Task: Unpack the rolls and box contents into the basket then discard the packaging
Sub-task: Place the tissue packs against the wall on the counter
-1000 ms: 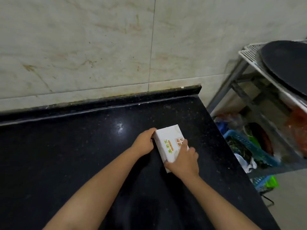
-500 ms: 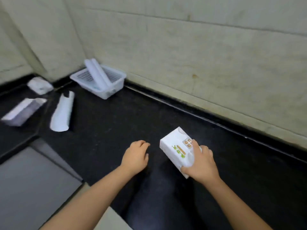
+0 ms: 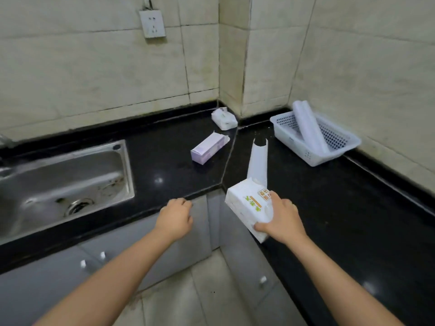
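My right hand (image 3: 281, 218) grips a white tissue pack (image 3: 247, 205) with green and orange print, held over the counter's inner corner edge. My left hand (image 3: 175, 216) hovers beside it, loosely curled and holding nothing. A white perforated basket (image 3: 343, 147) stands at the back right with two white rolls (image 3: 309, 127) leaning in it. An empty white roll wrapper (image 3: 258, 161) lies on the black counter (image 3: 341, 208) just beyond the pack. An open purple-and-white box (image 3: 208, 148) lies left of the wrapper. A small white pack (image 3: 223, 118) sits in the far corner.
A steel sink (image 3: 63, 182) is set into the counter at the left. Grey cabinet doors (image 3: 164, 250) run below the counter edge. A wall socket (image 3: 152, 23) hangs on the tiled wall above.
My view has swung left from the counter's right end to the corner with sink and basket. My left hand let go of the tissue pack; my right hand carried it leftward.
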